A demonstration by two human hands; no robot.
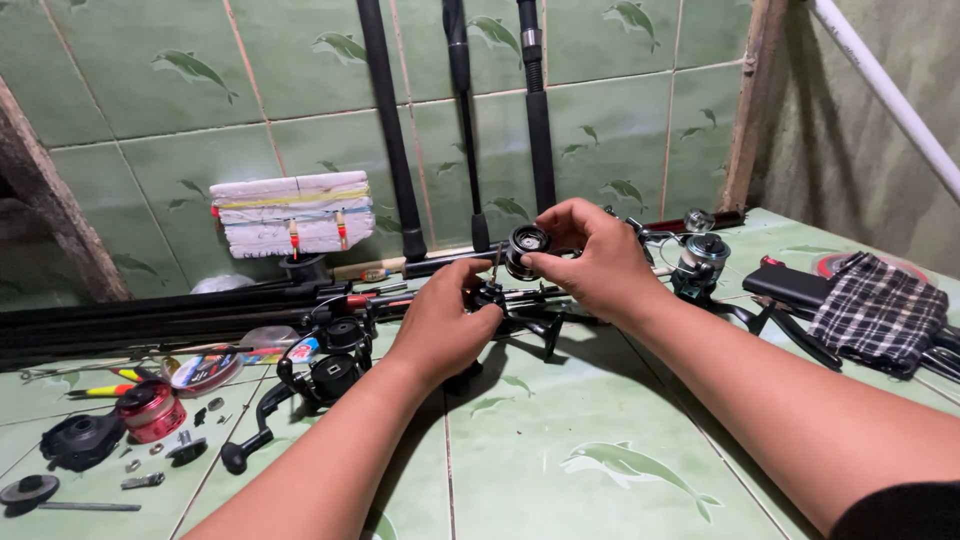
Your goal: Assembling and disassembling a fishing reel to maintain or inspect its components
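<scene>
My left hand (440, 325) grips the black body of a fishing reel (489, 296) held above the green tiled floor, its thin shaft pointing up. My right hand (590, 262) pinches a round black spool part (526, 243) just above that shaft, fingers curled around its rim. The two hands are close together, near the middle of the view. A black handle arm (545, 330) hangs below the reel.
Another black reel (325, 370) with a crank lies at left, next to a red spool (152, 410), small screws and black parts. Several rods (400, 150) lean on the tiled wall. A silver-blue reel (700, 258) and a checked cloth (880, 310) lie right.
</scene>
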